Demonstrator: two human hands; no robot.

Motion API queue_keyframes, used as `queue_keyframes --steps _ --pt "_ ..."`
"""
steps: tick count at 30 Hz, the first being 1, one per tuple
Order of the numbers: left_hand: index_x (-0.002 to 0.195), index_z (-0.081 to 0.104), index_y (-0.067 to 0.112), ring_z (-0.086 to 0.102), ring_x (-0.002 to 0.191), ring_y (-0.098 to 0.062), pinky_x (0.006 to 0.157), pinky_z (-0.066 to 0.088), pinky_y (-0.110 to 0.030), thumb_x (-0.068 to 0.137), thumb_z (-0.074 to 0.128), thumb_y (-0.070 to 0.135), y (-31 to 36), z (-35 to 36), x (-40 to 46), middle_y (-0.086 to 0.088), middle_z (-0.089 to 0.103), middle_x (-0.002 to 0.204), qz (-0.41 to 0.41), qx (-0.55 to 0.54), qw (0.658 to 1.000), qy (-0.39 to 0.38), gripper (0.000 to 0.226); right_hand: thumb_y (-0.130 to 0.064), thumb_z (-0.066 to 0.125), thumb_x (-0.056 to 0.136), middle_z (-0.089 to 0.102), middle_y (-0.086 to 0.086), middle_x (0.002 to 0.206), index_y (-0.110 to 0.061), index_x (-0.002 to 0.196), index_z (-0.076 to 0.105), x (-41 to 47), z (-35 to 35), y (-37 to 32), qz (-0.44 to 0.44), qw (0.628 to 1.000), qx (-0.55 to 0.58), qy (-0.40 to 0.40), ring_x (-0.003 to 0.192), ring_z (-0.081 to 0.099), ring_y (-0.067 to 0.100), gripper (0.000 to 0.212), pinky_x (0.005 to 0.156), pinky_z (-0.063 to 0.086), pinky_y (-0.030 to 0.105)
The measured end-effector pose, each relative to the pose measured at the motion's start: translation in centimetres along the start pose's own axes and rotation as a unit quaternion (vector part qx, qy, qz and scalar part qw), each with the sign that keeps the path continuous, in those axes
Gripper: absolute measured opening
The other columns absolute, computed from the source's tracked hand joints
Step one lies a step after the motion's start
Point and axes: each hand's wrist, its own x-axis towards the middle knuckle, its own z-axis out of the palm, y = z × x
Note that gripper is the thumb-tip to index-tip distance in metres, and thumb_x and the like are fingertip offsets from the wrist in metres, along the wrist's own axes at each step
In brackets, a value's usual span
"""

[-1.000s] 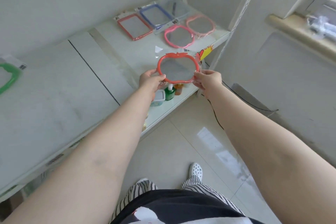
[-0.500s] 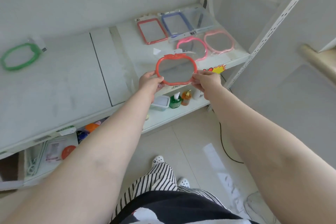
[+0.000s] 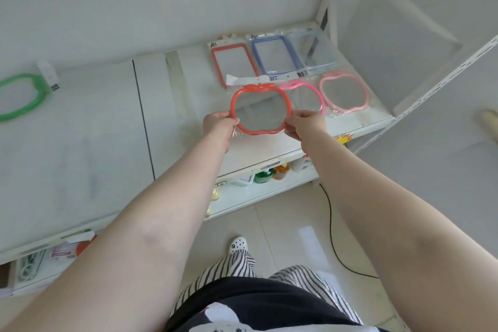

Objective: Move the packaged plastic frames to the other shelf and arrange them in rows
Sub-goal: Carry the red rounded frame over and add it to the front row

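Note:
I hold a red apple-shaped packaged frame point(image 3: 234, 100) over the right shelf, my left hand point(image 3: 218, 123) gripping its left edge and my right hand point(image 3: 304, 123) its right edge. Just to its right lie a pink apple frame point(image 3: 318, 91) and a paler pink apple frame point(image 3: 363, 94). Behind them sits a back row: a red rectangular frame point(image 3: 215, 62), a blue rectangular frame point(image 3: 257, 56) and a clear rectangular frame point(image 3: 320, 48). A green frame point(image 3: 40, 86) lies alone on the left shelf.
The white shelf point(image 3: 80, 143) runs left to right with a seam point(image 3: 142, 121) between its two boards. A lower shelf holds bottles point(image 3: 272, 173) and small goods. A white upright post point(image 3: 436, 83) stands at right. A black cable point(image 3: 330, 224) crosses the tiled floor.
The red apple frame has moved forward over the shelf, closer to the pink frames, still held by both hands. My view has swung so that more of the left shelf shows.

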Motion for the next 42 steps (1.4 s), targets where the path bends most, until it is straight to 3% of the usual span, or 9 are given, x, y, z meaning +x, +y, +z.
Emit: queue_keyframes --steps 7,13,20,26,29,31,35,38,42 --pt "0.114 0.065 0.0 0.056 0.077 -0.022 0.059 0.045 -0.024 0.08 0.065 -0.007 -0.4 -0.2 3.1 -0.012 0.064 0.093 -0.004 0.003 0.998 0.055 0.035 0.009 0.059 0.081 0.057 0.009 0.064 -0.004 0.098 0.066 4.1 3.2 -0.3 -0.021 0.999 -0.037 -0.021 0.052 0.051 0.019 0.023 0.064 0.056 0.03" --pt "0.104 0.07 0.0 0.053 0.07 -0.019 0.072 0.043 -0.028 0.077 0.068 -0.004 -0.9 0.5 4.2 -0.014 0.063 0.085 -0.022 0.018 0.996 0.085 0.027 0.006 0.062 0.083 0.064 0.015 0.081 -0.008 0.108 0.061 7.2 3.7 0.2 -0.004 0.995 -0.082 -0.049 0.054 0.06 0.023 0.028 0.078 0.06 0.042" --pt "0.093 0.07 0.01 0.059 0.079 -0.021 0.084 0.053 -0.035 0.074 0.071 -0.002 -2.7 1.0 4.2 -0.011 0.066 0.085 -0.048 0.06 0.991 0.106 0.022 0.003 0.063 0.081 0.064 0.011 0.07 -0.012 0.083 0.053 8.2 3.1 0.9 -0.015 0.981 -0.186 -0.055 0.057 0.065 0.03 0.019 0.073 0.061 0.046" --pt "0.054 0.055 0.019 0.06 0.07 -0.024 0.086 0.057 -0.044 0.072 0.07 0.0 -3.3 1.4 3.9 -0.007 0.06 0.06 -0.048 0.121 0.982 0.135 0.03 -0.001 0.066 0.082 0.064 0.015 0.067 -0.01 0.061 0.048 8.4 2.8 1.3 -0.02 0.967 -0.251 -0.043 0.067 0.072 0.035 0.029 0.071 0.061 0.045" --pt "0.072 0.066 0.011 0.066 0.082 -0.026 0.089 0.055 -0.038 0.075 0.071 0.005 -2.9 1.6 3.2 -0.018 0.071 0.087 -0.035 0.169 0.975 0.141 0.008 -0.002 0.067 0.082 0.065 0.016 0.069 -0.009 0.061 0.05 8.4 2.7 1.5 -0.026 0.964 -0.261 -0.039 0.069 0.073 0.033 0.028 0.072 0.061 0.046" --pt "0.096 0.071 0.007 0.069 0.095 -0.029 0.091 0.054 -0.035 0.077 0.071 0.007 -2.7 1.6 3.1 -0.017 0.072 0.103 -0.027 0.185 0.972 0.143 0.019 -0.005 0.068 0.082 0.067 0.017 0.07 -0.009 0.062 0.052 8.4 2.6 1.5 -0.03 0.963 -0.264 -0.039 0.069 0.073 0.032 0.026 0.071 0.061 0.044" --pt "0.111 0.064 0.009 0.063 0.108 -0.03 0.092 0.051 -0.034 0.081 0.069 0.016 -2.4 1.7 3.0 -0.013 0.067 0.115 -0.014 0.256 0.955 0.148 0.032 -0.011 0.068 0.084 0.068 0.017 0.069 -0.009 0.06 0.052 8.4 2.5 1.7 -0.034 0.964 -0.259 -0.039 0.072 0.074 0.032 0.029 0.065 0.058 0.036" --pt "0.12 0.055 0.013 0.05 0.118 -0.032 0.096 0.044 -0.036 0.078 0.07 0.025 -2.2 2.4 3.0 -0.012 0.052 0.125 0.079 0.413 0.893 0.16 0.047 -0.016 0.066 0.088 0.067 0.017 0.068 -0.009 0.057 0.051 8.6 2.6 1.7 -0.035 0.967 -0.249 -0.035 0.072 0.074 0.033 0.035 0.07 0.06 0.038" --pt "0.125 0.052 0.017 0.033 0.135 -0.032 0.109 0.035 -0.039 0.075 0.073 0.037 -2.5 5.0 3.2 -0.011 0.04 0.14 0.172 0.507 0.844 0.029 0.058 -0.012 0.065 0.086 0.062 0.015 0.063 -0.01 0.052 0.045 8.5 2.2 1.5 -0.052 0.965 -0.256 -0.034 0.068 0.072 0.032 0.04 0.069 0.06 0.039"
